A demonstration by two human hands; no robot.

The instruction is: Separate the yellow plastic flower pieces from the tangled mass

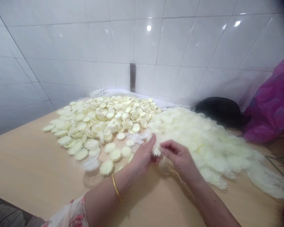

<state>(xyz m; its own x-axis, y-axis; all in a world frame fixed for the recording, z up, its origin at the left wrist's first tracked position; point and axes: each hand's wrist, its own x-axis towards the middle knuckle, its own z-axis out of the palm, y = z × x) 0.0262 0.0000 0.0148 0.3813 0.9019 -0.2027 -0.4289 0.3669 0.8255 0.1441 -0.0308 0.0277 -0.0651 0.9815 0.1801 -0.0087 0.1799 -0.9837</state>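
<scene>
I watch the left hand (142, 157) clamp a white scalloped piece (156, 152), seemingly steadying it as the right hand (181, 160) pinches its edge; cream fluted discs (110, 114) lie beyond the left, gauzy pale-yellow sheets (203, 142) beside the right

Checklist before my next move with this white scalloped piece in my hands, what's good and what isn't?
1. White scalloped piece held by left hand: ok.
2. Right hand close to the piece: ok.
3. Right hand's grip on it: cannot tell, too blurred.
4. Disc pile separate from the pale sheer heap: not ok, they meet.
5. Clear container's contents: cannot tell, blurred.
</scene>
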